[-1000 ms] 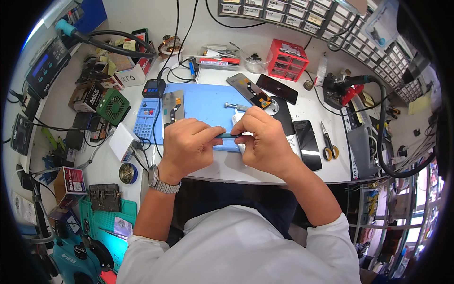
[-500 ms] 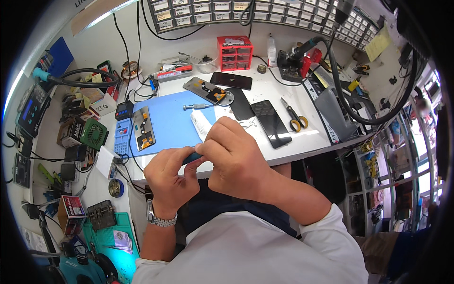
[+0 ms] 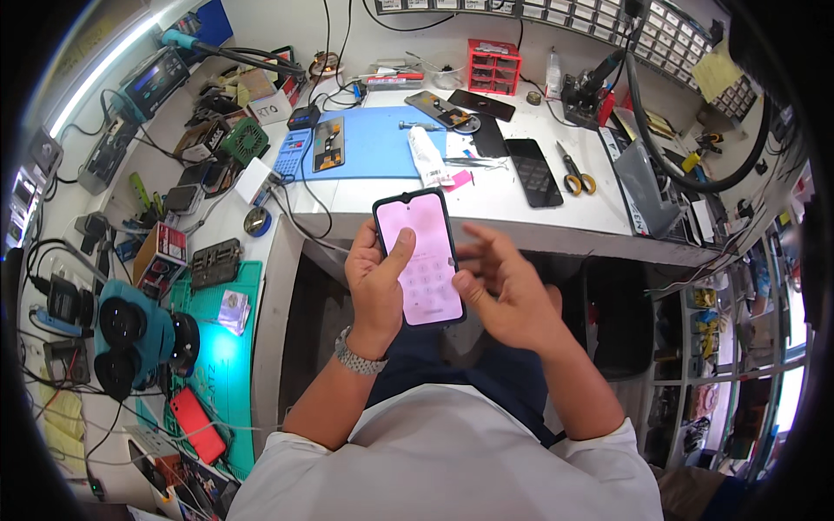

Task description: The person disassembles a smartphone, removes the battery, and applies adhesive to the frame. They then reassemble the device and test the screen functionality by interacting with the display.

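My left hand [image 3: 375, 282] grips a smartphone [image 3: 430, 230] in a dark case, its lit pink screen facing up with a keypad on it. The left thumb lies across the screen, and the phone is held upright in front of the bench edge. Beside the phone's right edge, my right hand [image 3: 512, 300] has its fingers spread, slightly blurred, with the thumb tip close to the case. Whether that thumb touches the case I cannot tell. On the bench beyond lie a white tube [image 3: 426, 154], tweezers [image 3: 473, 161] and a dark phone [image 3: 534, 174].
Yellow-handled scissors [image 3: 577, 178] lie right of the dark phone. A blue mat [image 3: 373, 143] bears a phone screen assembly [image 3: 329, 143]. Further back stands a red drawer box [image 3: 493, 68]. On the left are a teal microscope [image 3: 139, 317], a green mat [image 3: 234, 378] and a red phone [image 3: 198, 425].
Both hands were together at a dark object by the bench edge. Now the phone's lit screen faces up in my left hand, and my right hand is apart with fingers spread. The view has shifted.
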Motion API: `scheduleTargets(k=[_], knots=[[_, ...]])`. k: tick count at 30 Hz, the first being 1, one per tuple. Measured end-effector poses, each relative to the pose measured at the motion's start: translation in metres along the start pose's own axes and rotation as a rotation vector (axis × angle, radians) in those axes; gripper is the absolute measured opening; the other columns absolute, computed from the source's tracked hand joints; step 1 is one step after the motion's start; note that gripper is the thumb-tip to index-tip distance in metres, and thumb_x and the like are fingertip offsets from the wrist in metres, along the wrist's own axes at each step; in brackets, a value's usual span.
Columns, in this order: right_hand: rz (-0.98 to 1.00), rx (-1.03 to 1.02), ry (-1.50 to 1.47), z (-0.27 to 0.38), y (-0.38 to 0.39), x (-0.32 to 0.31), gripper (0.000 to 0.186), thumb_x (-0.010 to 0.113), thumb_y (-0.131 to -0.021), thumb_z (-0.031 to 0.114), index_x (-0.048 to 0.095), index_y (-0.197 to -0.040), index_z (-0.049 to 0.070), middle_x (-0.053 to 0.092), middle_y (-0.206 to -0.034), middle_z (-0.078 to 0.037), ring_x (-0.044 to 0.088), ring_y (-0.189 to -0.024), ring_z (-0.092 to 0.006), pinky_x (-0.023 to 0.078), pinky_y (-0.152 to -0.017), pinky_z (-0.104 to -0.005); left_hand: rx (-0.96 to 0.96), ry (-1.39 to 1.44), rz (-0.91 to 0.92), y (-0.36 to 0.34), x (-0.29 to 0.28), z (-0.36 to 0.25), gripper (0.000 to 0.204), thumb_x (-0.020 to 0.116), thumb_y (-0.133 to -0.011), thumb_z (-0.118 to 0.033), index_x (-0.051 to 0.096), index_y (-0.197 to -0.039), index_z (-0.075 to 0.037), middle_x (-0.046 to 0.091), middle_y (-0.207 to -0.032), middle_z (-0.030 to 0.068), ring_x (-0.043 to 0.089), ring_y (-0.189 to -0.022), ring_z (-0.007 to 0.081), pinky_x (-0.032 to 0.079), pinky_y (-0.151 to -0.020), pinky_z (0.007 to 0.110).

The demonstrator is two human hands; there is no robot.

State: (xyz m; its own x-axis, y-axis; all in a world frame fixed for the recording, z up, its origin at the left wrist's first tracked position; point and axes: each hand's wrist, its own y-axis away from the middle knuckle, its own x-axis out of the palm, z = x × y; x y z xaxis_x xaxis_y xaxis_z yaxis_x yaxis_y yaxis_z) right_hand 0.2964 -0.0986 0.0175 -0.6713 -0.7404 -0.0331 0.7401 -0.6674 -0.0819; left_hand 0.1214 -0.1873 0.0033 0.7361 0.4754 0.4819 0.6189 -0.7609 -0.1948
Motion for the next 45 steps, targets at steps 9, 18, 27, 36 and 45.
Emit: scheduleTargets(k=[9, 18, 27, 36, 45], knots=[[0.107, 0.129, -0.391, -0.036, 0.093, 0.034, 0.082, 0.066, -0.089, -0.011, 0.025, -0.159, -0.001, 0.061, -0.134, -0.020, 0.071, -0.107, -0.0200, 0.061, -0.083, -0.0329, -0.212, 0.303, 0.216, 0.080, -0.008, 0.018, 0.075, 0.054, -0.076, 0.000, 0.040, -0.150, 0.003, 0.059, -0.145, 0.0364, 0.063, -0.134, 0.0502, 0.052, -0.117, 0.057], [-0.168, 0.143, -0.262, -0.056, 0.100, 0.042, 0.046, 0.076, -0.102, 0.015, 0.046, -0.134, 0.002, 0.074, -0.109, -0.015, 0.072, -0.096, -0.0126, 0.058, -0.077, -0.0288, -0.165, 0.186, 0.353, 0.109, 0.003, 0.024, 0.089, 0.047, -0.076, 0.010, 0.025, -0.161, -0.008, 0.057, -0.150, 0.0309, 0.059, -0.143, 0.0428, 0.049, -0.119, 0.053], [-0.164, 0.255, -0.335, -0.086, 0.038, 0.016, 0.046, 0.074, -0.104, 0.011, 0.045, -0.138, 0.002, 0.073, -0.116, -0.015, 0.070, -0.102, -0.0111, 0.056, -0.084, -0.0277, -0.255, 0.168, 0.286, 0.043, -0.003, 0.070, 0.080, 0.051, -0.086, 0.009, 0.027, -0.160, -0.009, 0.049, -0.157, 0.0341, 0.054, -0.145, 0.0510, 0.050, -0.118, 0.059], [-0.077, 0.232, -0.303, -0.047, -0.031, -0.021, 0.077, 0.069, -0.091, -0.015, 0.027, -0.153, 0.002, 0.062, -0.136, -0.020, 0.066, -0.125, -0.0185, 0.056, -0.101, -0.0340, -0.308, 0.238, 0.302, -0.059, 0.020, 0.063, 0.082, 0.061, -0.087, 0.004, 0.029, -0.161, -0.005, 0.054, -0.152, 0.0363, 0.056, -0.143, 0.0497, 0.054, -0.115, 0.056], [-0.075, 0.306, -0.312, 0.132, -0.060, -0.028, 0.078, 0.067, -0.092, -0.016, 0.025, -0.155, 0.003, 0.061, -0.140, -0.019, 0.066, -0.125, -0.0182, 0.056, -0.102, -0.0338, -0.416, 0.270, 0.279, -0.111, 0.101, -0.087, 0.088, 0.056, -0.082, 0.011, 0.027, -0.164, -0.006, 0.053, -0.155, 0.0334, 0.054, -0.146, 0.0488, 0.054, -0.116, 0.055]])
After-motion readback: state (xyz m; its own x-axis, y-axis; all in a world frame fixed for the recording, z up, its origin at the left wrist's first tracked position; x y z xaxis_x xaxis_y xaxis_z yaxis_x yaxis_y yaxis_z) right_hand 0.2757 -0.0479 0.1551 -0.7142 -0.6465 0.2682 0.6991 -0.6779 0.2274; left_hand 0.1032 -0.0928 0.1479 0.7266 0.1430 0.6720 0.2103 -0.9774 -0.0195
